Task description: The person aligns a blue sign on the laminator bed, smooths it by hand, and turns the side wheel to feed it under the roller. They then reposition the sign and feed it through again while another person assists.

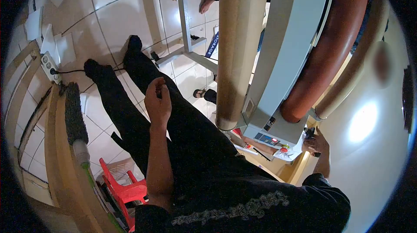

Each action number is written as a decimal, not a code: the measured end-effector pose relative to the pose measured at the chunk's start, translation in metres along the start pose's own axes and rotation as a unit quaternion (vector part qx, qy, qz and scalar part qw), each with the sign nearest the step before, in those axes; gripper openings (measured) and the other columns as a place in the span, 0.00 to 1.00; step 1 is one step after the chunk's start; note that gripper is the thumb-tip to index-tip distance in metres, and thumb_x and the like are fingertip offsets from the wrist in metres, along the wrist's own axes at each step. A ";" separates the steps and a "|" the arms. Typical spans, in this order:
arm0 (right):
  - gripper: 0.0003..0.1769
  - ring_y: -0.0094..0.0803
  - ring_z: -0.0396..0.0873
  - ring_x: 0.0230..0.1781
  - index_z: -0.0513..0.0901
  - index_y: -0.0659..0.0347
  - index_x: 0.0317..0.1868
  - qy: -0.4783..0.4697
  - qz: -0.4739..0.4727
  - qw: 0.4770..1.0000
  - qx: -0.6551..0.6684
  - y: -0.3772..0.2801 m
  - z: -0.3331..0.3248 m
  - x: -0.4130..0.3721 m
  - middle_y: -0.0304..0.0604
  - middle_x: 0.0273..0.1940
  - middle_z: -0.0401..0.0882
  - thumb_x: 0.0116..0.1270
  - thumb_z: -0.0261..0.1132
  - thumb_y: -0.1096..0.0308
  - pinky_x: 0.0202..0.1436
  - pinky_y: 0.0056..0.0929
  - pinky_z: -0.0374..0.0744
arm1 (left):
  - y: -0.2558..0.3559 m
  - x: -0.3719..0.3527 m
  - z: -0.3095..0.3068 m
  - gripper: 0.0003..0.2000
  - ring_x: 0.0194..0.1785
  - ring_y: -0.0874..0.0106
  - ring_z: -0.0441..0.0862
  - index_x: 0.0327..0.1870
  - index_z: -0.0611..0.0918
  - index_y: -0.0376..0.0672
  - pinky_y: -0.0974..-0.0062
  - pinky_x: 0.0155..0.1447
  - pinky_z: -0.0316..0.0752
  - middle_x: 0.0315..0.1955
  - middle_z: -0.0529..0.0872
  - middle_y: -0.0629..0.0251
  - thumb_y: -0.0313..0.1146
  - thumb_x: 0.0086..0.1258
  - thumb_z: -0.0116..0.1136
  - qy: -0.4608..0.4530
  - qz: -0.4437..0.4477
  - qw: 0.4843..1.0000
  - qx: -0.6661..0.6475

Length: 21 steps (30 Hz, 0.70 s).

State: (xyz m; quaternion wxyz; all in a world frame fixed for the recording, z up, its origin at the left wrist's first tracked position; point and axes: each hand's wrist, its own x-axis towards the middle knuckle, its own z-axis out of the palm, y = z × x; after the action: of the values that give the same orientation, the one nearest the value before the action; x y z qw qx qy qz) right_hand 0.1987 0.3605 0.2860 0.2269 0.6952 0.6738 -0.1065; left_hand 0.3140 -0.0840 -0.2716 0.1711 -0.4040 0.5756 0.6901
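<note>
My right hand (319,144) is at the end of a large roller machine, its fingers closed round a black knob (310,135). Beside it, the machine's grey end housing (271,126) carries a small control panel (266,138) with a lit red display and a red stop button (284,149) on yellow. A thick red-brown roller (317,59) and a cream roller (236,55) run away from this end. My left hand (157,105) hangs in front of my dark trousers, loosely curled with nothing in it.
Another person's forearm (260,145) shows beneath the machine. A red plastic chair (126,187), a brush (76,120) and wooden framing (56,146) stand at left. A power strip (50,66) trails a cable over the tiles. A metal stand (186,37) and bystanders' feet (206,5) lie beyond.
</note>
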 end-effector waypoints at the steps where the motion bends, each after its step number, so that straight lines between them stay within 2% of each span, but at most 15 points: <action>1: 0.43 0.46 0.81 0.33 0.79 0.63 0.46 0.000 0.019 1.000 0.012 -0.002 0.004 -0.003 0.50 0.34 0.82 0.60 0.63 0.24 0.30 0.33 0.80 | 0.000 0.000 0.000 0.12 0.51 0.66 0.84 0.56 0.81 0.39 0.68 0.59 0.78 0.49 0.86 0.58 0.29 0.76 0.54 -0.001 0.005 1.000 0.002; 2: 0.43 0.46 0.81 0.33 0.79 0.63 0.46 0.000 0.018 1.000 0.012 -0.002 -0.002 0.004 0.50 0.34 0.82 0.60 0.63 0.24 0.30 0.33 0.80 | -0.002 0.001 0.000 0.12 0.51 0.66 0.84 0.56 0.81 0.39 0.68 0.59 0.78 0.49 0.86 0.58 0.29 0.76 0.54 0.000 0.005 1.000 0.001; 4: 0.41 0.43 0.77 0.25 0.80 0.61 0.42 -0.140 0.092 0.983 0.073 0.002 -0.016 0.021 0.49 0.30 0.81 0.60 0.61 0.23 0.22 0.34 0.75 | -0.006 0.001 0.001 0.13 0.52 0.66 0.84 0.56 0.82 0.39 0.68 0.59 0.78 0.49 0.86 0.58 0.29 0.75 0.54 0.000 -0.002 1.000 -0.031; 8: 0.43 0.41 0.76 0.20 0.81 0.58 0.40 -0.156 0.161 0.963 0.146 0.008 -0.037 0.038 0.47 0.27 0.80 0.59 0.58 0.20 0.22 0.33 0.74 | -0.005 0.001 0.001 0.13 0.51 0.66 0.85 0.56 0.82 0.39 0.68 0.59 0.78 0.49 0.86 0.57 0.29 0.75 0.54 0.007 -0.004 1.000 -0.014; 10: 0.45 0.40 0.75 0.20 0.81 0.59 0.39 -0.061 0.049 0.983 0.164 0.010 -0.025 0.031 0.46 0.26 0.80 0.58 0.56 0.19 0.21 0.32 0.74 | -0.004 0.002 -0.001 0.13 0.51 0.66 0.85 0.56 0.82 0.39 0.68 0.59 0.78 0.49 0.86 0.57 0.29 0.75 0.54 -0.009 -0.016 1.000 -0.019; 13: 0.47 0.38 0.74 0.19 0.81 0.61 0.37 0.085 -0.121 0.972 0.181 0.009 -0.006 0.018 0.44 0.26 0.79 0.57 0.53 0.16 0.21 0.30 0.73 | -0.005 0.001 0.000 0.13 0.52 0.66 0.85 0.57 0.82 0.39 0.68 0.59 0.78 0.50 0.86 0.57 0.29 0.75 0.54 -0.002 -0.010 1.000 -0.019; 17: 0.51 0.37 0.75 0.20 0.82 0.64 0.37 0.069 -0.137 0.978 0.140 0.007 -0.014 0.022 0.42 0.27 0.80 0.57 0.50 0.15 0.20 0.28 0.72 | -0.010 0.001 0.003 0.13 0.52 0.66 0.85 0.56 0.82 0.39 0.69 0.59 0.78 0.50 0.86 0.57 0.29 0.75 0.54 0.004 -0.002 0.999 -0.045; 19: 0.52 0.36 0.76 0.21 0.83 0.67 0.40 -0.063 0.011 0.996 0.055 0.001 -0.032 0.027 0.42 0.29 0.81 0.58 0.51 0.16 0.21 0.26 0.72 | -0.006 0.001 0.001 0.12 0.52 0.67 0.85 0.56 0.82 0.39 0.69 0.58 0.78 0.49 0.86 0.57 0.29 0.75 0.54 0.004 -0.006 1.000 -0.029; 20: 0.52 0.36 0.76 0.21 0.83 0.67 0.40 -0.064 0.011 0.996 0.054 0.006 -0.047 0.038 0.42 0.29 0.81 0.58 0.51 0.16 0.21 0.26 0.72 | -0.005 0.002 0.000 0.12 0.52 0.67 0.85 0.56 0.82 0.39 0.69 0.58 0.78 0.49 0.86 0.57 0.29 0.75 0.54 0.005 -0.006 1.000 -0.029; 21: 0.52 0.37 0.77 0.23 0.83 0.64 0.44 -0.095 0.087 0.991 0.036 0.016 -0.065 0.053 0.47 0.32 0.83 0.60 0.47 0.16 0.22 0.32 0.74 | -0.003 0.001 -0.002 0.12 0.51 0.67 0.85 0.56 0.82 0.39 0.69 0.58 0.78 0.49 0.86 0.58 0.29 0.76 0.54 0.002 -0.008 0.999 -0.031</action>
State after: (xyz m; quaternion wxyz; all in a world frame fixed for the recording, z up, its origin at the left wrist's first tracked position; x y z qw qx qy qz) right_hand 0.2077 0.4372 0.3213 0.2725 0.7458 0.5819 -0.1760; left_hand 0.3159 -0.0850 -0.2748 0.1631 -0.4153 0.5507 0.7054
